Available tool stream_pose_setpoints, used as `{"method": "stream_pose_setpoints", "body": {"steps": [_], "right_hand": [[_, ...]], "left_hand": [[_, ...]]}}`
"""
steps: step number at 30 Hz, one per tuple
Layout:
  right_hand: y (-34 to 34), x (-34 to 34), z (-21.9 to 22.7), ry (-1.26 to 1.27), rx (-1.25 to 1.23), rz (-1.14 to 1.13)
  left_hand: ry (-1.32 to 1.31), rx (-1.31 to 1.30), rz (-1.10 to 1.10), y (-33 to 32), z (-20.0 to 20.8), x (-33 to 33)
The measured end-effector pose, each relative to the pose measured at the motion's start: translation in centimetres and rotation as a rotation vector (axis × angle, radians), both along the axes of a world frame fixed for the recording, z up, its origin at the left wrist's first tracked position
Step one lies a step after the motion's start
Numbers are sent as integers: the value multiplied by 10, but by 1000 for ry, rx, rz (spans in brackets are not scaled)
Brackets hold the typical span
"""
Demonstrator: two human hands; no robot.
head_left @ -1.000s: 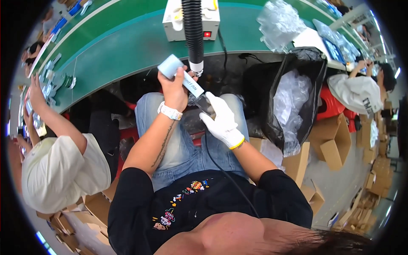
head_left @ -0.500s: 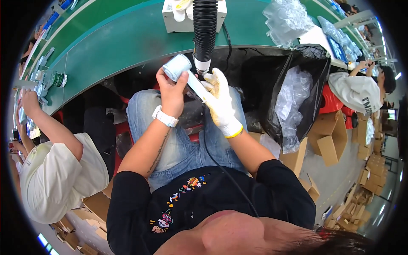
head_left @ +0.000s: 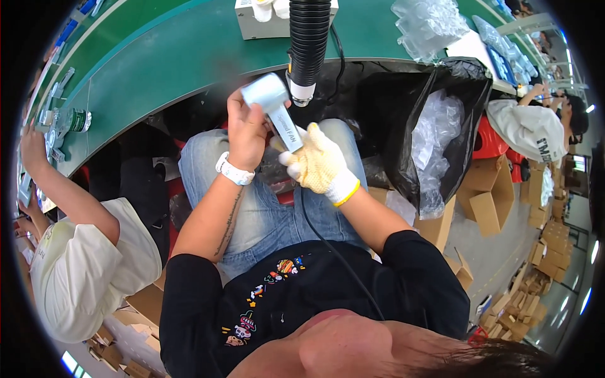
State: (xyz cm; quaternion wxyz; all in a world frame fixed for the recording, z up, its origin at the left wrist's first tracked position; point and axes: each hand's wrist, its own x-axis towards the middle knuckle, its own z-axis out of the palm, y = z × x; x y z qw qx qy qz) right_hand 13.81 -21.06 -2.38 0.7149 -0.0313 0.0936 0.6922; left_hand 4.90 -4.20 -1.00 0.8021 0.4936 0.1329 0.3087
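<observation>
My left hand [head_left: 244, 134], bare with a white wristwatch, grips a pale blue handheld device [head_left: 275, 108] with a round head and a flat handle, held up over my lap. My right hand [head_left: 317, 164] wears a cream knit glove and closes around the lower end of the handle; a thin black cable [head_left: 334, 252] runs from under it down across my dark shirt. A black ribbed hose [head_left: 308, 41] with a white tip hangs just to the right of the device's head.
A green workbench [head_left: 157, 57] curves across the top with a white box [head_left: 255, 19] and clear plastic bags [head_left: 428, 25]. A black bin bag [head_left: 435, 126] holding plastic film stands to my right. Other people work at left and far right. Cardboard boxes [head_left: 485, 208] lie on the floor.
Both hands have risen with the device toward the hose tip. The gloved right hand has shifted along the handle and now grips its lower end.
</observation>
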Motion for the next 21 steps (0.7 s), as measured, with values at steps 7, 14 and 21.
{"method": "stream_pose_setpoints", "body": {"steps": [7, 14, 21], "right_hand": [[-10, 21, 35, -1395, -161, -262], [-35, 17, 75, -2107, -206, -284], [-54, 12, 93, -2348, -199, 559]], "left_hand": [[-172, -550, -347, 22, 71, -41], [348, 256, -284, -7, 54, -68], [207, 760, -306, -54, 64, -70]]}}
